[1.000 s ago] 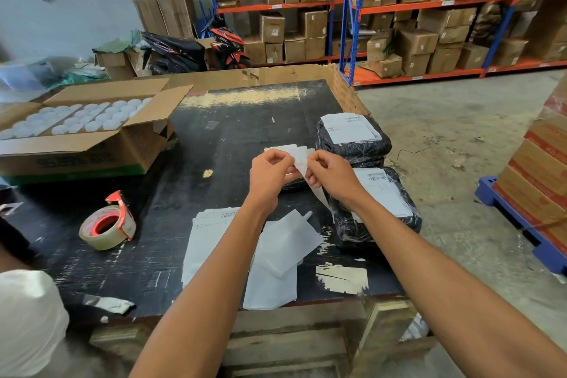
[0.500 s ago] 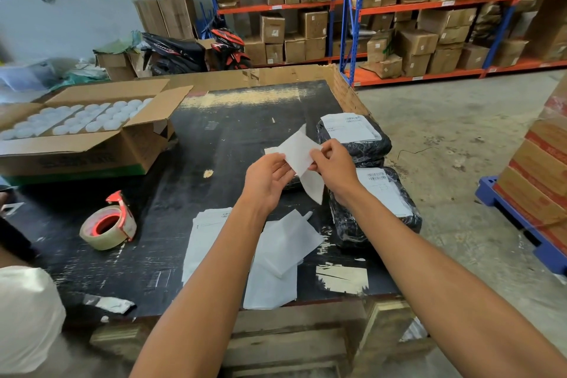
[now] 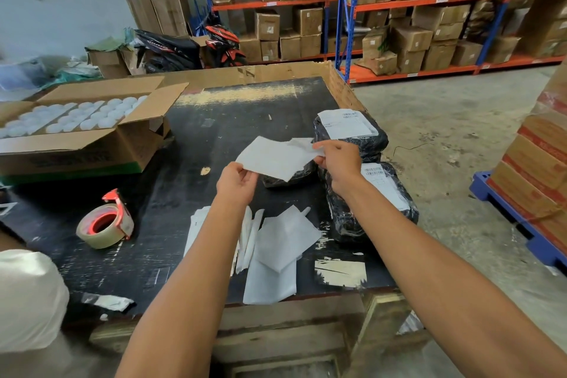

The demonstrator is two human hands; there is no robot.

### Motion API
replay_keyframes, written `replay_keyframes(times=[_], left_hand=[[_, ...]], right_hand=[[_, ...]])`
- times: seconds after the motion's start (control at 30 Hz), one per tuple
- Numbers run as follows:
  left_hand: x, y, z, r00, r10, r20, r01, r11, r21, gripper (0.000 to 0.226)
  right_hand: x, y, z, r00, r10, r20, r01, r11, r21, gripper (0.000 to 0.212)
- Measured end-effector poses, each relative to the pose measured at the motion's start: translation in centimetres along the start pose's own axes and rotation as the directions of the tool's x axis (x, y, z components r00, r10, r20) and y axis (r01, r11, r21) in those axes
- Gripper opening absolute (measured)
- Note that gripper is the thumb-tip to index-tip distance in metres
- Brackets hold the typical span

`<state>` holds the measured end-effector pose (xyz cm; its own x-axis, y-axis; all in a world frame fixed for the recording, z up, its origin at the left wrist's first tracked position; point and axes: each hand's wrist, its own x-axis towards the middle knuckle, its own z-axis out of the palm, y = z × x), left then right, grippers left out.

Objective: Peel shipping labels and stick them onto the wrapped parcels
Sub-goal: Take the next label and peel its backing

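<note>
My left hand (image 3: 237, 182) pinches the near corner of a white backing sheet (image 3: 270, 158) held above the black table (image 3: 214, 120). My right hand (image 3: 339, 163) pinches the peeled label (image 3: 302, 144) at its right end, and the two papers still overlap. Under them lies a small black wrapped parcel (image 3: 288, 178) with no label showing. To the right are two black wrapped parcels with labels on top, a far one (image 3: 349, 132) and a near one (image 3: 377, 199).
A stack of labels (image 3: 196, 224) and loose backing sheets (image 3: 282, 242) lie on the table near me. A tape roll in a red dispenser (image 3: 106, 224) sits at the left, with an open carton of white lids (image 3: 76, 129) behind it. Stacked boxes on a blue pallet (image 3: 537, 181) stand at the right.
My hands have drawn apart, left toward me and right away, and the label has come most of the way off its backing sheet.
</note>
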<state>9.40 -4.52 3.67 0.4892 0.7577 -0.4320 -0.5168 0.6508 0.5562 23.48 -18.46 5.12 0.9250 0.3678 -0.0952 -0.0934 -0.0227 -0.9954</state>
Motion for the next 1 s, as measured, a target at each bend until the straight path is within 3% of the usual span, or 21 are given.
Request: replay_keyframes(times=[0.07, 0.13, 0.17, 0.23, 0.33, 0.47, 0.53, 0.6, 0.77, 0.87, 0.93, 1.0], left_hand=[[0.9, 0.6, -1.3, 0.995, 0.046, -0.092, -0.041, 0.997, 0.063, 0.028], [1.9, 0.9, -2.6, 0.986, 0.123, -0.115, -0.100, 0.977, 0.186, 0.012], [2.6, 1.2, -2.9, 0.987, 0.063, -0.148, -0.042, 0.989, 0.145, 0.008], [2.1, 1.0, -3.2, 0.949, 0.178, -0.259, -0.106, 0.957, 0.270, 0.021], [1.8, 1.9, -2.9, 0.918, 0.288, -0.273, -0.215, 0.939, 0.270, 0.033], [0.9, 2.6, -1.2, 0.913, 0.355, -0.203, -0.320, 0.929, 0.183, 0.020], [0.2, 2.5, -0.3, 0.897, 0.426, -0.120, -0.381, 0.881, 0.279, 0.015], [-0.4, 2.5, 0.5, 0.868, 0.494, -0.049, -0.449, 0.823, 0.347, 0.011], [-0.9, 3.6, 1.9, 0.807, 0.583, 0.093, -0.568, 0.723, 0.392, 0.004], [-1.6, 3.5, 2.0, 0.762, 0.592, 0.262, -0.638, 0.619, 0.458, 0.004], [-2.0, 2.8, 1.6, 0.710, 0.557, 0.431, -0.700, 0.493, 0.517, 0.009], [-2.2, 1.9, 0.8, 0.640, 0.472, 0.606, -0.767, 0.354, 0.535, 0.006]], right_hand=[[0.3, -0.1, -0.7, 0.996, -0.020, -0.087, 0.018, 1.000, -0.020, 0.028], [0.6, -0.3, -1.3, 0.980, -0.099, -0.175, 0.082, 0.991, -0.103, 0.030], [0.8, -0.4, -1.5, 0.966, -0.164, -0.201, 0.131, 0.977, -0.169, 0.034], [0.9, -0.5, -1.7, 0.949, -0.262, -0.174, 0.199, 0.929, -0.312, 0.038], [0.5, -0.2, -1.2, 0.959, -0.282, 0.029, 0.258, 0.827, -0.500, 0.031], [-1.7, 0.9, 0.8, 0.910, -0.013, 0.415, 0.345, 0.579, -0.739, 0.021], [-2.3, 2.8, 1.8, 0.872, 0.128, 0.473, 0.343, 0.530, -0.775, 0.020], [-2.7, 4.6, 2.5, 0.857, 0.178, 0.483, 0.339, 0.511, -0.790, 0.017], [-3.0, 7.0, 3.4, 0.842, 0.177, 0.510, 0.409, 0.407, -0.817, 0.020], [-3.0, 6.6, 3.3, 0.803, 0.173, 0.570, 0.503, 0.316, -0.805, 0.028], [-2.7, 5.2, 3.2, 0.807, 0.059, 0.587, 0.527, 0.374, -0.763, 0.038], [-2.5, 3.0, 3.1, 0.876, -0.105, 0.471, 0.426, 0.627, -0.652, 0.043]])
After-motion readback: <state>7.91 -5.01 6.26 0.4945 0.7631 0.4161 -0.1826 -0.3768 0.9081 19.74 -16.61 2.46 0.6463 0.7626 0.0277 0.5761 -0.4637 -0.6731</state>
